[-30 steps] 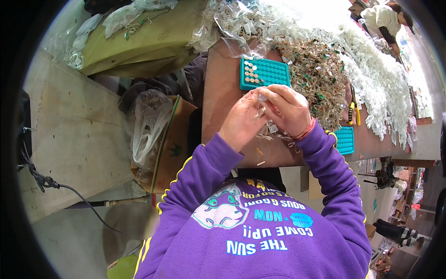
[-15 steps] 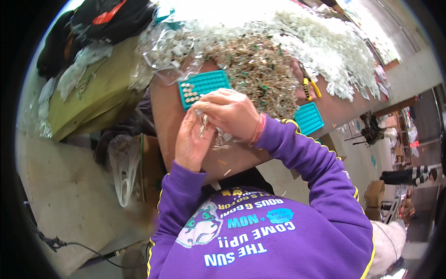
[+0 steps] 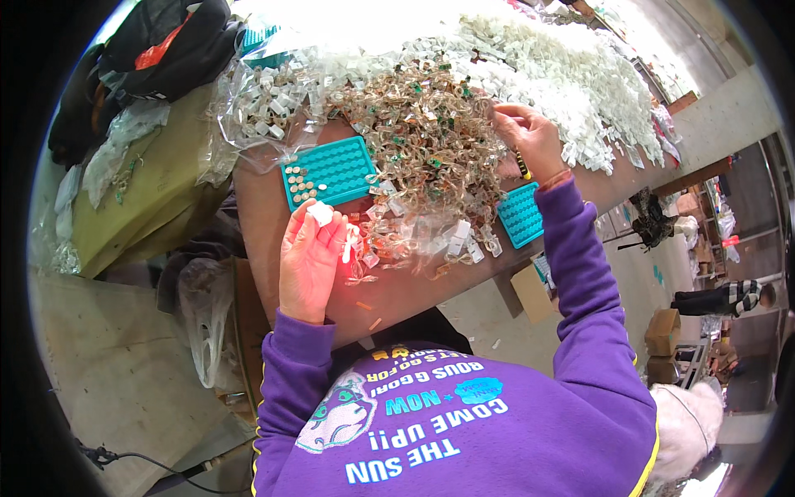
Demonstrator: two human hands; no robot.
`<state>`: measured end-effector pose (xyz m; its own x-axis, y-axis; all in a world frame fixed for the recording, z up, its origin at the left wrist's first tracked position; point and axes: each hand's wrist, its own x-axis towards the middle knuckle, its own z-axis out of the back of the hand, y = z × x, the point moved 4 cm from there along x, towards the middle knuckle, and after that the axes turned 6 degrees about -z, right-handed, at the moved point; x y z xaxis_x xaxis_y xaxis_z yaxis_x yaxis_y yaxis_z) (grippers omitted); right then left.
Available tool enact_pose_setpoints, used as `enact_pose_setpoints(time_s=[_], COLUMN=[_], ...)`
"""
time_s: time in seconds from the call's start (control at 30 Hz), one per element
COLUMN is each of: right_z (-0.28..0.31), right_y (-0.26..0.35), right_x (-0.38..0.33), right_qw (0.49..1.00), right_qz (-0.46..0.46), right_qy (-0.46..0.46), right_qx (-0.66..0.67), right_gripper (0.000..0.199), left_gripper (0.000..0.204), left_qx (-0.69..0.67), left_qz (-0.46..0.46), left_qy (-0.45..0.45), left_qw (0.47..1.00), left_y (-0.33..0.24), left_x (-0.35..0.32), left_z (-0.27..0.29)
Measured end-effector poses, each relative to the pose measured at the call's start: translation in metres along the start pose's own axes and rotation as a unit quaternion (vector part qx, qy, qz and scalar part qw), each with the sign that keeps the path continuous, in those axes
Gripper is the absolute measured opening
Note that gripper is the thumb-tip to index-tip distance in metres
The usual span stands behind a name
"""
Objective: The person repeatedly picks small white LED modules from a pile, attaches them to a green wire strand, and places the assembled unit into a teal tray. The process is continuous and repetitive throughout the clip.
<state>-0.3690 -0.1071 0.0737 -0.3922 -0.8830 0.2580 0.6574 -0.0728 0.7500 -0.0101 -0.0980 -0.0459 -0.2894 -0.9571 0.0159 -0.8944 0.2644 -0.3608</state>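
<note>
My left hand is raised palm up in front of the left teal tray, its fingertips closed on a small white square plastic piece. A bright red glow shines beside these fingers and tints the palm; its source is too washed out to name. The left teal tray has ridged rows, with several small round pale discs at its left end. Out to the right, my right hand reaches to the edge of the heap of clear banded pieces. Its fingers are bent together, and anything between them is hidden.
White plastic pieces form a big heap at the back right. Pliers with a yellow-and-black handle lie under my right hand, near a second teal tray. A clear plastic bag of white pieces stands back left.
My hands have parted. The right one has swung far right to the heap's edge; the left has moved slightly left with the white piece. A red glow has appeared beside it.
</note>
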Motion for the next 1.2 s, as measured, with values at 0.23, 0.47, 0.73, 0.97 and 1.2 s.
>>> enact_pose_setpoints(time_s=[0.23, 0.47, 0.73, 0.97, 1.2], right_z=[0.000, 0.004, 0.016, 0.021, -0.053], right_y=[-0.122, -0.135, -0.137, -0.095, 0.057], right_x=[0.049, 0.057, 0.046, 0.032, -0.039], right_qw=[0.970, 0.990, 0.967, 0.923, 0.899], right_qz=[-0.029, -0.108, -0.192, -0.231, -0.086], right_qy=[0.077, 0.045, 0.065, 0.075, 0.323], right_qx=[-0.227, -0.073, 0.155, 0.298, 0.283], right_gripper=[0.021, 0.006, 0.011, 0.017, 0.013], left_gripper=[0.024, 0.025, 0.025, 0.026, 0.030], left_qx=[0.059, 0.119, 0.103, 0.096, 0.079], left_qz=[-0.035, -0.050, -0.029, 0.008, 0.028], left_qy=[0.003, 0.009, 0.016, 0.010, 0.015], left_qw=[0.998, 0.992, 0.994, 0.995, 0.996], left_y=[-0.002, -0.003, -0.001, 0.001, 0.001], left_x=[0.004, 0.006, 0.005, 0.001, -0.003], left_z=[0.005, 0.004, 0.002, -0.007, -0.014])
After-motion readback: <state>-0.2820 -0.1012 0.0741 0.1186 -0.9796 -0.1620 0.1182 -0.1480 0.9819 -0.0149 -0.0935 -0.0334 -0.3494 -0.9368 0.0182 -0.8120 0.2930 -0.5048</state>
